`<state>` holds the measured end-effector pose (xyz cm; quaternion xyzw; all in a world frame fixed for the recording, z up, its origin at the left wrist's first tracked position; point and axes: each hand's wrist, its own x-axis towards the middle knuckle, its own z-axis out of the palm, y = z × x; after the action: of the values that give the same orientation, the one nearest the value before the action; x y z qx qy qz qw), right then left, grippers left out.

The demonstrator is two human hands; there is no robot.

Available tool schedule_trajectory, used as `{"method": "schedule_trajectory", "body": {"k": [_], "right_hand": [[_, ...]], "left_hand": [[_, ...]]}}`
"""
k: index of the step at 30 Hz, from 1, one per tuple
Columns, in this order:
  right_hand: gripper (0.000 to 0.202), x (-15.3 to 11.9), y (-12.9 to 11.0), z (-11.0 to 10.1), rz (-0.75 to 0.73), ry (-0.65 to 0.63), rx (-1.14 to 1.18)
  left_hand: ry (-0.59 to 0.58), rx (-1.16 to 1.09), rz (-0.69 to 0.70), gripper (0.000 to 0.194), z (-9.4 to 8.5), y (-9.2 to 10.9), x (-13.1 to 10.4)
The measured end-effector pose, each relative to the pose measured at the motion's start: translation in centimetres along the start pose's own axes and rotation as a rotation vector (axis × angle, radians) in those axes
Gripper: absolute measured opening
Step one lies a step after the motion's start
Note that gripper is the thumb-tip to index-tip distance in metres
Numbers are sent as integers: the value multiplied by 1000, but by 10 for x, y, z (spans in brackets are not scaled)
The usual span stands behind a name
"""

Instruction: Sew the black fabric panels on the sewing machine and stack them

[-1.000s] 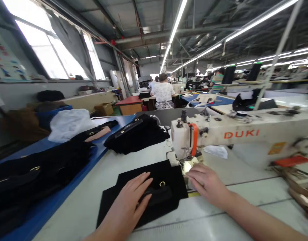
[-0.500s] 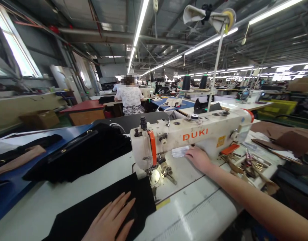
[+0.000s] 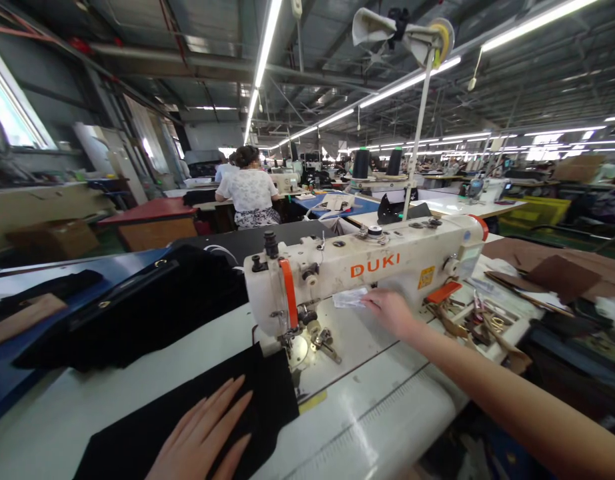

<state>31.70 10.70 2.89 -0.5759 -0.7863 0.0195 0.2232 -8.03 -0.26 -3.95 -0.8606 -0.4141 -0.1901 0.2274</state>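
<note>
Fabric [image 3: 270, 387] under spread left hand [image 3: 200, 433], right hand [image 3: 391, 313] touching white cloth [image 3: 347, 298], grip unclear

Orange capital letters [image 3: 375, 265] spell "DUKI" across a long cream-white metal sewing machine [image 3: 412, 252], near a square yellow sticker [image 3: 426, 277], its print illegible.

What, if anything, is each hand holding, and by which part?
Left hand: flat on black fabric, gripping nothing. Right hand: at the right end of the white piece; whether pinched cannot be told.

Left hand [image 3: 202, 430] lies on black fabric [image 3: 137, 432] near the bench's [image 3: 367, 413] front edge; right hand [image 3: 393, 313] touches a white scrap [image 3: 345, 299].
</note>
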Motion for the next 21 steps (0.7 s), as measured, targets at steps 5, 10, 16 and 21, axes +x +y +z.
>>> {"method": "schedule_trajectory", "body": {"k": [5,10,16,21], "right_hand": [[18,-34,-58,1,-254,-130,219],[12,-50,-129,26,-342,-294,461],[18,-40,-130,40,-359,-192,561],[23,-51,-118,45,-645,-130,365]], "left_hand": [[112,36,119,50,-40,37,30],[133,-78,247,40,-60,65,67],[187,-221,6,29,-51,35,61],[119,-220,-73,29,-27,25,65]]}}
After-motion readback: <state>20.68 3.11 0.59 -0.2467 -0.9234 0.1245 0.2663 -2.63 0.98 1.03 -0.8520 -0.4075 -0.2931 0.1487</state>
